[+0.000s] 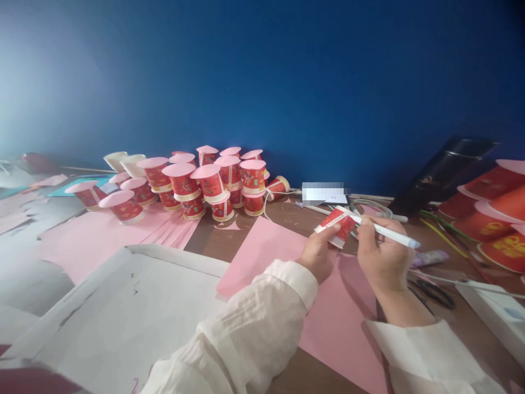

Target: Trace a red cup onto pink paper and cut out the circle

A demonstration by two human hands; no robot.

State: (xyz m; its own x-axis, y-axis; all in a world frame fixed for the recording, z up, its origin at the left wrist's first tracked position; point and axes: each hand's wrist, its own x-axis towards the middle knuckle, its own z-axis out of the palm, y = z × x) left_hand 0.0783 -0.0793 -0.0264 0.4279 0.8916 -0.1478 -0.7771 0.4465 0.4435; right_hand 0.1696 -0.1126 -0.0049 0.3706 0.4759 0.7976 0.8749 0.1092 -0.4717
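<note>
A red paper cup [348,225] lies tilted in my left hand [319,254], whose fingers are wrapped round its side. My right hand [383,254] grips a white marker [391,234] with a pale blue end pointing right. The marker's other end reaches the cup's edge, but I cannot tell whether it touches. Both hands are above a pink paper sheet [266,246] on the brown table [209,238]. My palm and fingers hide part of the cup.
Stacked red cups with pink paper discs [207,183] stand along the blue wall [262,82]. A white box lid [164,317] lies front left. A lit phone [326,194], black cylinder [438,175], purple glue stick [430,258] and white power strip [492,306] are right of the stacks.
</note>
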